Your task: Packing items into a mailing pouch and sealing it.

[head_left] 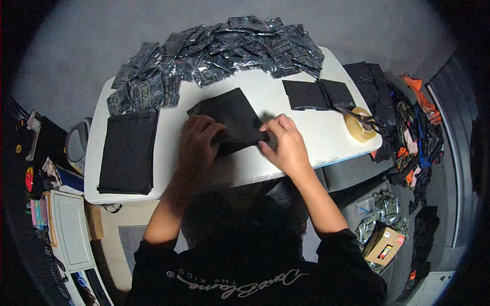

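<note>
A flat black piece point(232, 115), which looks like folded cloth, lies turned at an angle near the table's front edge. My right hand point(286, 140) pinches its right corner between thumb and fingers. At its left side, my left hand point(200, 136) curls its fingers over the edge, partly in dark shadow. The underside of the piece is hidden. To the left rests a neat stack of black folded cloth point(127, 153). Two smaller black folded pieces point(306, 95) lie side by side at the right.
Many dark, shiny clear-bagged packets point(224, 48) are heaped along the far side of the white table point(173, 168). A roll of clear tape point(359, 125) and black-handled scissors point(365, 118) sit at the right edge. Beyond it are piled clothes point(408, 132) and a cardboard box point(383, 246).
</note>
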Tool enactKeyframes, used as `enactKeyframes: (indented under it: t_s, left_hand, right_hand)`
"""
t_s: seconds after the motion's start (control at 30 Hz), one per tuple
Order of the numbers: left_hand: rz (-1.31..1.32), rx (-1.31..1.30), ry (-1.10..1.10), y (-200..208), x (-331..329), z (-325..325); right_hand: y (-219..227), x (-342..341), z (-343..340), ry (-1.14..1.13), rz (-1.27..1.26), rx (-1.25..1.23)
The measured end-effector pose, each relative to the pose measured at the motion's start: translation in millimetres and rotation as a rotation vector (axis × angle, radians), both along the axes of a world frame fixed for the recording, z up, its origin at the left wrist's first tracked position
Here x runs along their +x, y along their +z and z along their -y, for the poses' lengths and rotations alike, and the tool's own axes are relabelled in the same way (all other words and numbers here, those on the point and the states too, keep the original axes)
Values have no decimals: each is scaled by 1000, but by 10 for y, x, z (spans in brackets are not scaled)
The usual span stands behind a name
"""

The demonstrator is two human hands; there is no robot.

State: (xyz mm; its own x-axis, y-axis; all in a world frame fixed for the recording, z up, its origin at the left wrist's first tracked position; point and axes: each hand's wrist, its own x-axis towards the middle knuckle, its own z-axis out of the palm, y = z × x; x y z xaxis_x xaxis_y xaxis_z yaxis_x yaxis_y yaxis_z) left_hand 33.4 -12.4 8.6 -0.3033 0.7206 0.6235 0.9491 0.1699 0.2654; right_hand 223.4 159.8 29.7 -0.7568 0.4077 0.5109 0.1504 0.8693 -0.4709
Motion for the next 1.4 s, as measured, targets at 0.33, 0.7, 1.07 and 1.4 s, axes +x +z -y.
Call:
enactKeyframes:
  t_s: [0.33,0.7,1.07,1.4]
  left_hand:
    - [199,115,-179,500,-209,-295]
    - [571,608,-101,710,-514,-624]
    - [659,540,32,177,-188,-470]
    - [444,-466,270,-111,88,-192]
  right_hand:
    - [268,-238,-403,174,-75,-327]
    - [159,-337,-1012,45,123,-458]
    - [1043,-292,-915,-273,-78,-68]
    - [318,-713,16,46,121,296]
